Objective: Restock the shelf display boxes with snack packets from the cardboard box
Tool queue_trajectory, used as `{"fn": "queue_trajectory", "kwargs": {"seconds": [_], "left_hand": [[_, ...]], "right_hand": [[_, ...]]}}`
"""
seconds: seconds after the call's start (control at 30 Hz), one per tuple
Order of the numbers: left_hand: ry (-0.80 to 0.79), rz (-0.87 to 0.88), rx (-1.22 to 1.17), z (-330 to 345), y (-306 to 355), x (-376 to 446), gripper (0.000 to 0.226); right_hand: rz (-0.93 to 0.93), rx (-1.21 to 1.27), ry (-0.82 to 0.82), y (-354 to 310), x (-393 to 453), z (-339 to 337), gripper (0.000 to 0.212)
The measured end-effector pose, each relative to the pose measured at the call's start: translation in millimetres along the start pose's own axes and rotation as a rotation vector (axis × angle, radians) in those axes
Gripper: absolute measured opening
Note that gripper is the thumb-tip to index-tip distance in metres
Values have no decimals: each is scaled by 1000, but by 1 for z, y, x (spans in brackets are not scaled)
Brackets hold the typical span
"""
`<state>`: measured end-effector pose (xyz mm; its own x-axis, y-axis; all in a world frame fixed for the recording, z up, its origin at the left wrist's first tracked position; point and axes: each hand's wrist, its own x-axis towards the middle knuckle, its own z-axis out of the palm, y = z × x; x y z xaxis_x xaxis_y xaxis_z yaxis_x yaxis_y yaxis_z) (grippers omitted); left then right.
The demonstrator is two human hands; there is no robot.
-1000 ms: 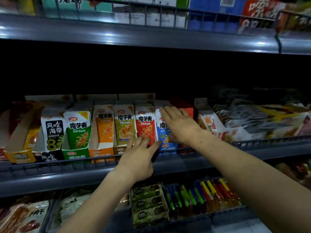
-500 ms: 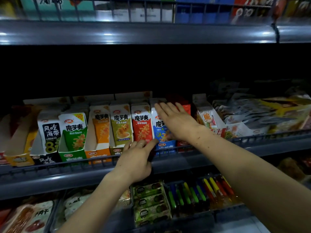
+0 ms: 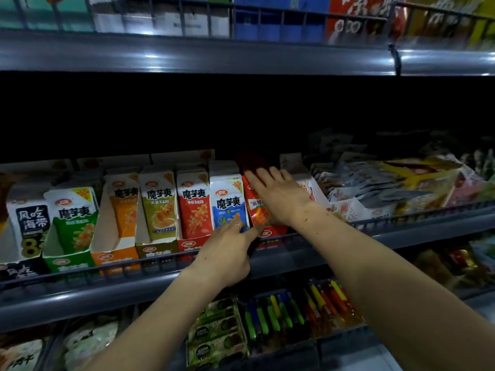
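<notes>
A row of snack display boxes stands on the middle shelf: green (image 3: 72, 226), orange (image 3: 123, 210), olive (image 3: 159, 207), red (image 3: 194, 207) and blue (image 3: 227, 202). Right of the blue one, red packets (image 3: 255, 207) lean in a red display box (image 3: 270, 232). My right hand (image 3: 281, 196) lies flat on those red packets, fingers straight and pointing to the back. My left hand (image 3: 227, 253) reaches up from below; its straight fingers touch the lower edge of the blue packet and the red box's front. The cardboard box is out of view.
A wire rail (image 3: 107, 266) runs along the shelf's front edge. Loose snack bags (image 3: 401, 183) are piled to the right. The shelf below holds green packs (image 3: 214, 330) and coloured tubes (image 3: 294, 309). An upper shelf (image 3: 214, 57) hangs overhead, and the back of the shelf is dark.
My right hand slid right from the blue packets onto the red packets. My left hand rose from the rail to the foot of the blue packet.
</notes>
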<state>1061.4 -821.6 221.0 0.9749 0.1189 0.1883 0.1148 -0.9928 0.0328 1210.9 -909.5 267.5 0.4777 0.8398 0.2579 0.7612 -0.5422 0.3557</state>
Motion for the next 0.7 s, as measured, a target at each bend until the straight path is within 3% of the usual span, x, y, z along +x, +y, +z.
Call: {"fn": "queue_trajectory", "kwargs": {"seconds": [0.27, 0.43, 0.7], "left_hand": [[-23, -41, -185, 6, -4, 5, 71], [-45, -47, -172, 10, -5, 2, 74], [-104, -46, -181, -1, -2, 2, 74]], "right_hand": [[16, -77, 139, -3, 3, 15, 123], [18, -21, 94, 9, 1, 17, 131], [46, 15, 66, 11, -6, 4, 123]]}}
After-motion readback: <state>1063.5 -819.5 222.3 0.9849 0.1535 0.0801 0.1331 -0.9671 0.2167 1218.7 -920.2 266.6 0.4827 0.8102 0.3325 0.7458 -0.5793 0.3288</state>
